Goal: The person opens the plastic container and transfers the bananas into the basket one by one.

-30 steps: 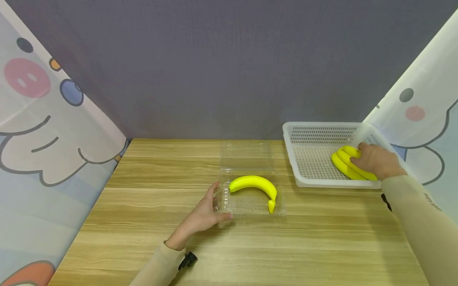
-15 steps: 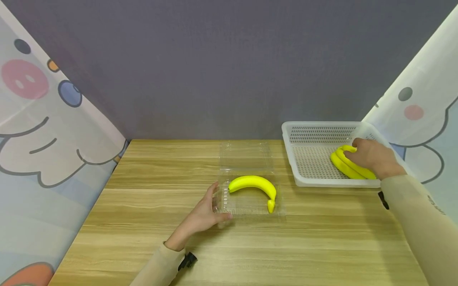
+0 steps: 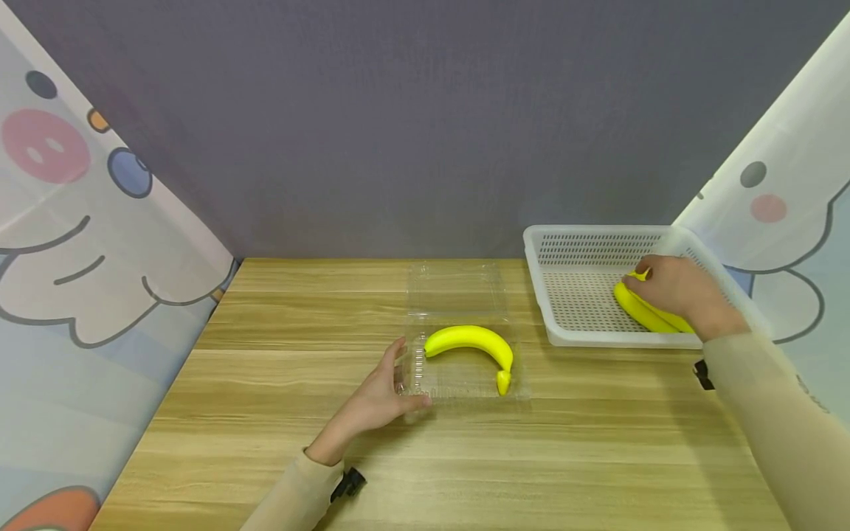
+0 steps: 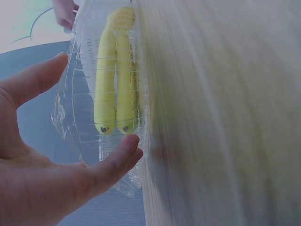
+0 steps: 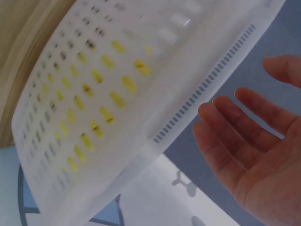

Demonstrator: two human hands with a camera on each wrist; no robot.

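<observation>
In the head view, a clear plastic clamshell box [image 3: 458, 376] sits on the table with its lid laid back. Inside lies a yellow banana [image 3: 473, 338]; through the box wall, the left wrist view shows two bananas [image 4: 106, 89], one above the other. My left hand [image 3: 377, 398] rests around the box's front left corner, thumb and fingers spread wide. My right hand [image 3: 684, 291] hovers over several bananas [image 3: 644, 313] in a white plastic basket [image 3: 581, 254], partly covering them. Nothing shows between its spread fingers [image 5: 221, 141] in the right wrist view.
The basket stands at the table's [image 3: 279, 310] back right, right of the clamshell. A grey wall [image 3: 385, 125] closes off the back. Cartoon-printed panels [image 3: 66, 214] flank both sides.
My right hand has shifted left over the bananas in the basket and covers more of them. My left hand, the clamshell and its bananas keep their places.
</observation>
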